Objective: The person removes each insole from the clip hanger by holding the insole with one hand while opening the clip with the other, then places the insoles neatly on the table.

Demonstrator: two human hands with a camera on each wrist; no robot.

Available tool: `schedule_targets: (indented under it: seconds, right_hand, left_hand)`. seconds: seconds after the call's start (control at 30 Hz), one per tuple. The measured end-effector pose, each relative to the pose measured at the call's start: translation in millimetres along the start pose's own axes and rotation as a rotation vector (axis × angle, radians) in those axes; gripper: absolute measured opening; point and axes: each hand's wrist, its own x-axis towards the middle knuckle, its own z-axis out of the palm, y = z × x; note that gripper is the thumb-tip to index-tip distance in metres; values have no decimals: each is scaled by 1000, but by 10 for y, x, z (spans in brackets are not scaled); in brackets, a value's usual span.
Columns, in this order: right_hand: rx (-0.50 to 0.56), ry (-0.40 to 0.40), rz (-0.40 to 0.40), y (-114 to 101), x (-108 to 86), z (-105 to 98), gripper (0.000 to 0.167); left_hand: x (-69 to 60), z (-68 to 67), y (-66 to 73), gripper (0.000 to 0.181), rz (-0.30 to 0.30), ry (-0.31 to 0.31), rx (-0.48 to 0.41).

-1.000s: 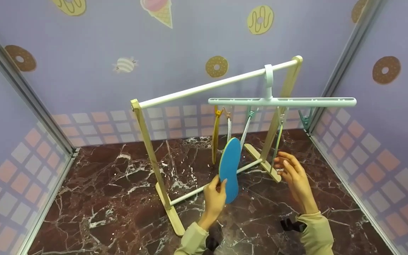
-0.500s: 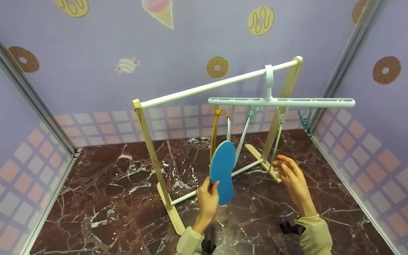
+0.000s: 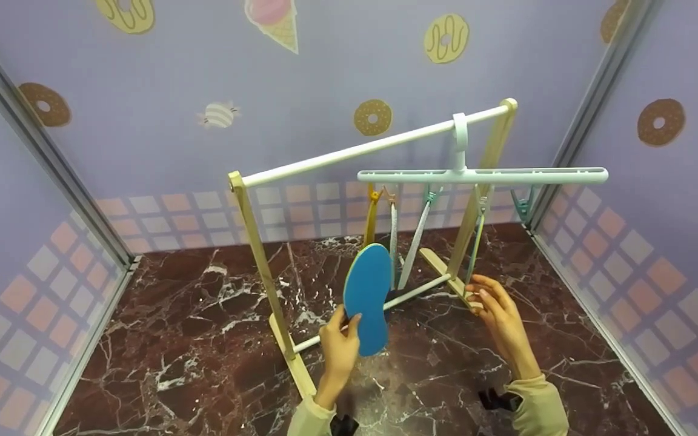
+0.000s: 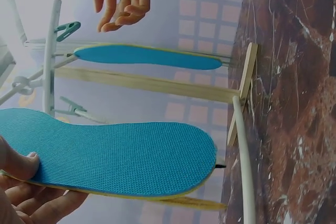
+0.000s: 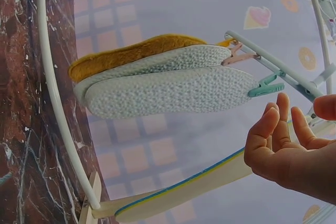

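My left hand [image 3: 340,346] pinches a blue insole [image 3: 368,297] with a yellow edge between thumb and fingers, holding it upright in front of the rack. My right hand [image 3: 500,321] holds nothing, its fingers loosely bent, close to a second blue insole [image 4: 149,57] that hangs from a clip. From the pale green clip hanger [image 3: 525,175] also hang two white textured insoles [image 5: 170,94] and a mustard-yellow fuzzy insole [image 5: 142,53]. A green clip [image 3: 522,207] at the hanger's right end grips nothing.
The hanger hooks over the white top bar [image 3: 349,149] of a wooden rack [image 3: 259,266], whose lower bar [image 3: 415,292] runs near the dark red marbled tabletop [image 3: 197,339]. Patterned purple walls [image 3: 300,91] enclose the back and sides.
My left hand has moved left and slightly down with the blue insole, turning its flat face more toward the head camera. My right hand has lowered a little, still holding nothing.
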Motion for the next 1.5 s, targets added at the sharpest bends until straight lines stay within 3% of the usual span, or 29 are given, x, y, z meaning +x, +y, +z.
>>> schedule_targets:
  seconds: [0.2,0.43,0.63,0.9,1.1,1.5]
  right_hand:
    - [-35,35,39,16,-28,-23,41]
    - [-21,45,39,37,-43,-43,32]
    - [-38,71,53,35,-47,-62,35]
    - [-45,82,81,32,-53,-71,30]
    - [-41,77,75,32,-57,-73,29]
    - [-22,57,64,38,-58,-67,34]
  left_hand:
    - [7,-103,-14,22,-2,7,55]
    - [-8,-243,-7,19,-13,28,115]
    - [-6,-349,7,18,-39,36,139]
    - [13,-474,29,20,-76,100,224]
    - [15,-551,32,26,-71,91,175]
    - [-17,-774,88,23,-83,55,236]
